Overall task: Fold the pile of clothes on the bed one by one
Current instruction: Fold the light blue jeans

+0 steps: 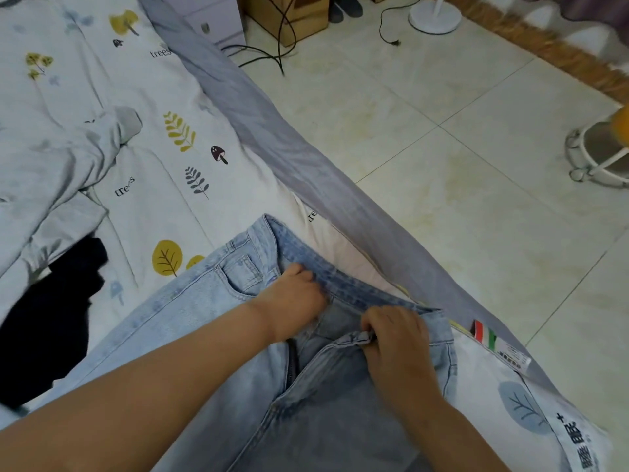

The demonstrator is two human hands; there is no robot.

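A pair of light-blue washed denim jeans lies front-up near the bed's edge at five o'clock on the leaf-printed white quilt, its fly open. The left hand curls its fingers over the waistband, and the right hand pinches the fly flap just beside it at four o'clock. To fold cleanly, I would close the fly, flatten the waistband, and keep both legs aligned, clear of the grey garment at ten o'clock and the black garment at nine.

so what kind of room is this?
Likely a home bedroom: a bed with a leaf-print quilt, jeans being handled on it, a tiled floor and a fan base.
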